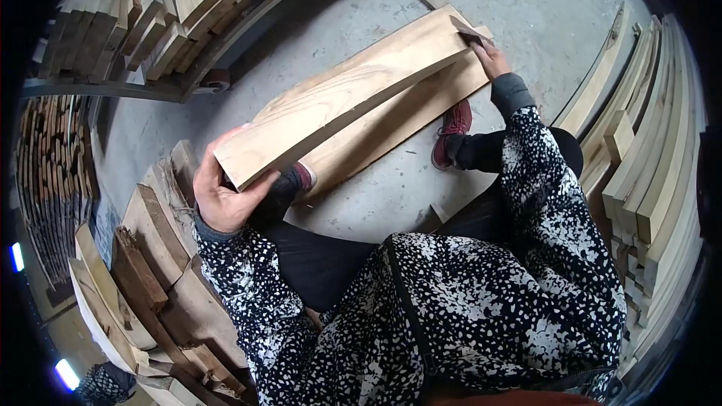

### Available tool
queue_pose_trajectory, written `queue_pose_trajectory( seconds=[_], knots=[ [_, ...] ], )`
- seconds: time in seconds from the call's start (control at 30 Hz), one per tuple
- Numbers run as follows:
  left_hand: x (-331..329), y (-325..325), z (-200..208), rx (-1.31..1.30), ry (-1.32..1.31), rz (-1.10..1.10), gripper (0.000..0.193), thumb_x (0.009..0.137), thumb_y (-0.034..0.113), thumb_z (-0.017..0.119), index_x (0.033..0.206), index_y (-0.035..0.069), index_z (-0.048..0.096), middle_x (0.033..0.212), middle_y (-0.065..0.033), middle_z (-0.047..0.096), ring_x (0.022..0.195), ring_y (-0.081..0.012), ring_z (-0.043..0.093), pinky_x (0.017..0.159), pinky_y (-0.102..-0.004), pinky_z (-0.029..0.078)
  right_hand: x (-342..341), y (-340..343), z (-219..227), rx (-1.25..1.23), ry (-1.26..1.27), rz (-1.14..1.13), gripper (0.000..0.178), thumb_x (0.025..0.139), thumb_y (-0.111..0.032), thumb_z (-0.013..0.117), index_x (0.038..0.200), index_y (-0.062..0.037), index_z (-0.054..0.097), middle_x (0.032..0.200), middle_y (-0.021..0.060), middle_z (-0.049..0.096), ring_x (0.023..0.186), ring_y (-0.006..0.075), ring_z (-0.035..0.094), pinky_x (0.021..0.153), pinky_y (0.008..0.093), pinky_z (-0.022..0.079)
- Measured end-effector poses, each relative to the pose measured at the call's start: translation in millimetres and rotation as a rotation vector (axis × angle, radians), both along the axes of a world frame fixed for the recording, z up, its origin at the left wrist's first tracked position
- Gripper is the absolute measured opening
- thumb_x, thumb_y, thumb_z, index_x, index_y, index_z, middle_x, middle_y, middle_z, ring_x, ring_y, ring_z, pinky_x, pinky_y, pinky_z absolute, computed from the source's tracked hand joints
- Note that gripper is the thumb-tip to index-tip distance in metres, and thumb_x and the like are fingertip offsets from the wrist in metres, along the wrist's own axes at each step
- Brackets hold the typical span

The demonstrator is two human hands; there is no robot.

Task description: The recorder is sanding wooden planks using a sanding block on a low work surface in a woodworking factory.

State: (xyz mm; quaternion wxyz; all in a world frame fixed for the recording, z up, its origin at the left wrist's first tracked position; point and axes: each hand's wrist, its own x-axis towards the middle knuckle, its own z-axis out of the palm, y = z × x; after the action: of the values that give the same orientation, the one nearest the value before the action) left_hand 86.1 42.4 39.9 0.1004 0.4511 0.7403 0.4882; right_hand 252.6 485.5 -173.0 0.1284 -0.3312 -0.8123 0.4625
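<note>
From the head view, a long wooden board (353,94) is held up above the grey floor (526,0). The left hand (223,192) grips its near end. The right hand (489,56) holds its far end. Another board (398,124) lies under it.

The pale wooden plank (353,90) is showing smooth, matt sawn grain; the concrete floor (526,0) is looking dull and scuffed.

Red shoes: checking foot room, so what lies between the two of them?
In the head view, the lower plank on the concrete floor lies between the red shoes.
</note>
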Motion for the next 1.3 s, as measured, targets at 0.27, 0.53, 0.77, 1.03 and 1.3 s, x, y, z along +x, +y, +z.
queue_pose_trajectory(
  seconds=[0.27,0.53,0.77,1.03,1.3],
  knots=[
    [0,-5,1,-0.019,-0.173,0.184,0.060,0.061,0.002,0.072,0.112,-0.005,0.042,0.106,-0.0122,0.053,0.099,-0.0180,0.050,0.087,-0.0295,0.038,-41,-147,104,0.415,0.380,0.443,0.047,0.077,-0.002,0.037,0.121,-0.0158,0.045,0.126,0.0092,0.041,0.124,0.0254,0.028,0.104,0.0428,0.013],
    [-3,-4,-4,0.037,-0.157,0.135,0.059,0.062,0.001,0.071,0.113,-0.005,0.042,0.106,-0.0124,0.052,0.099,-0.0187,0.050,0.088,-0.0303,0.038,-56,-228,156,0.355,0.690,0.718,0.048,0.073,-0.004,0.037,0.118,-0.0173,0.048,0.129,0.0095,0.036,0.125,0.0275,0.024,0.103,0.0481,0.012],
    [-1,-6,1,-0.045,-0.081,0.110,0.059,0.062,0.001,0.071,0.112,-0.005,0.041,0.105,-0.0120,0.052,0.099,-0.0182,0.050,0.088,-0.0298,0.037,-35,-37,28,0.044,0.156,0.201,0.032,0.085,-0.012,0.045,0.117,-0.0093,0.048,0.123,0.0059,0.045,0.121,0.0213,0.032,0.099,0.0297,0.023],
    [-3,-6,-3,0.010,-0.109,0.155,0.058,0.061,0.000,0.070,0.112,-0.005,0.042,0.104,-0.0119,0.052,0.097,-0.0186,0.050,0.088,-0.0299,0.037,-40,-99,57,0.282,0.431,0.374,0.039,0.080,-0.013,0.045,0.118,-0.0176,0.048,0.125,0.0091,0.042,0.122,0.0258,0.030,0.103,0.0394,0.017],
    [-5,-17,-2,-0.069,-0.100,0.247,0.060,0.059,0.002,0.071,0.111,-0.006,0.042,0.105,-0.0129,0.051,0.098,-0.0201,0.049,0.088,-0.0315,0.036,-53,-90,57,0.331,0.396,0.479,0.038,0.082,-0.016,0.044,0.119,-0.0192,0.047,0.126,0.0051,0.042,0.123,0.0258,0.029,0.102,0.0423,0.016]
  ],
)
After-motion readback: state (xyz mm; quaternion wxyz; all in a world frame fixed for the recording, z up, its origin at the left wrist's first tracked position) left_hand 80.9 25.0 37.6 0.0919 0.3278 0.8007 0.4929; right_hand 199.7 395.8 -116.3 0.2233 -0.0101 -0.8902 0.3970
